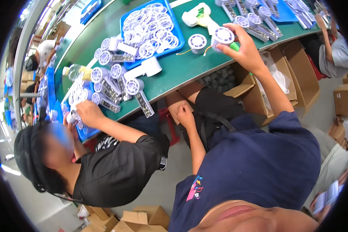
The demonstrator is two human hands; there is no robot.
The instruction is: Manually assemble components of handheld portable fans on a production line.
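My right hand [245, 50] is raised over the near edge of the green table, its thumb and fingers gripping a white round slotted housing [222, 35]. A short orange-yellow wire [207, 50] hangs beside that housing. Just left of it, a similar round white part [197, 43] rests on the table with a wire by it. Behind them lies a white tool-shaped piece with a green patch [197, 15]. My left hand [184, 115] rests on my lap with its fingers curled in, and nothing shows in it.
A blue tray [179, 40] heaped with white rings stands on the table. Several white housings with long handles [143, 102] lie left, more at far right. A co-worker in black [116, 170] handles parts at left. Open cardboard boxes [305, 77] stand below the table's right side.
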